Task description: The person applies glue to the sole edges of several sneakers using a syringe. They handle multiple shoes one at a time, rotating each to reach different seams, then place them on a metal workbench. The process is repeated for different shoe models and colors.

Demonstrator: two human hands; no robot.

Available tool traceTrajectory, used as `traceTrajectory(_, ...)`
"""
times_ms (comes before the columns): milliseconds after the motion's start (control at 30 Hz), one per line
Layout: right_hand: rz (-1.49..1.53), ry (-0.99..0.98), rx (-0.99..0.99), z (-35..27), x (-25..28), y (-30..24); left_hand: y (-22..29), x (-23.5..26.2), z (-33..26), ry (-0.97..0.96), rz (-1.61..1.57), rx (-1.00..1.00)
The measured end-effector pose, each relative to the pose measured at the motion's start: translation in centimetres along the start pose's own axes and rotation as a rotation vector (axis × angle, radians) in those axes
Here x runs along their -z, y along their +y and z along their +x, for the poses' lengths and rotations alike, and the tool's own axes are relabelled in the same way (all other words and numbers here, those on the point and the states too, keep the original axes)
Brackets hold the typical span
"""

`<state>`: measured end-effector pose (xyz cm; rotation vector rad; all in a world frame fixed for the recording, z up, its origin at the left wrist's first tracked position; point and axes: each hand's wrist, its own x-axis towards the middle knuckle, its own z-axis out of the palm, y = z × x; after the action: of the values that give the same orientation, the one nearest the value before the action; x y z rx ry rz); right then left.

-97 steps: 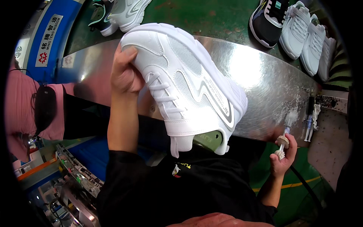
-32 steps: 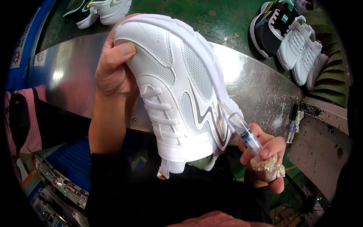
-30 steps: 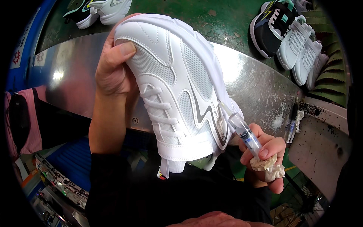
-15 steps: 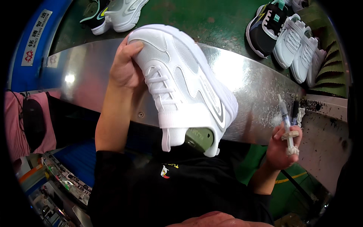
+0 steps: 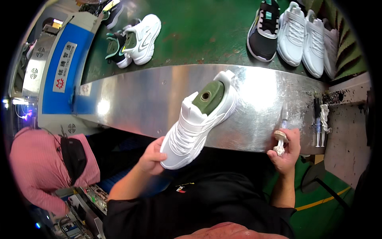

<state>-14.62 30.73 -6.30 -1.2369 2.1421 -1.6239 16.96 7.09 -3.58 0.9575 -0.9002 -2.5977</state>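
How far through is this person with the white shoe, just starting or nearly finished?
Hard to say exactly, but it looks late in the handling. The white lace-up sneaker on its green last lies upright on the shiny metal table, with only the left hand at its toe. The right hand holds a clear syringe-like applicator with a cloth wad off to the side, away from the shoe. More shoes wait on the green belt.

The sneaker [image 5: 201, 125] is white with an olive-green form inside. The surface [image 5: 139, 99] is shiny silver metal, the belt [image 5: 207, 32] behind it dark green, holding white, black-and-teal shoes [image 5: 292, 34]
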Motion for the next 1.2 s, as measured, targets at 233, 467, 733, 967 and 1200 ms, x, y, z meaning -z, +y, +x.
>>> traceTrajectory(233, -0.123, 0.008, 0.114, 1.4, 0.1, -0.6, 5.3, -3.5, 10.2, -0.111, 0.090, -0.194)
traceTrajectory(467, -0.177, -0.021, 0.130, 2.0, -0.3, -0.8, 10.4, -9.6, 28.8, -0.055, 0.439, -0.240)
traceTrajectory(733, -0.142, -0.038, 0.060, 1.0, -0.3, 0.2, 12.5, -7.4, 26.3, 0.198, 1.227, -0.501)
traceTrajectory(967, 0.050, -0.070, -0.026, -1.9, 1.0, 3.9, 16.5, 7.3, 20.4, 0.627, 0.755, -0.987)
traceTrajectory(1200, 0.079, -0.168, -0.076, -1.3, 2.1, 5.3, 19.2, 6.5, 22.3, 0.641, 1.057, -0.997)
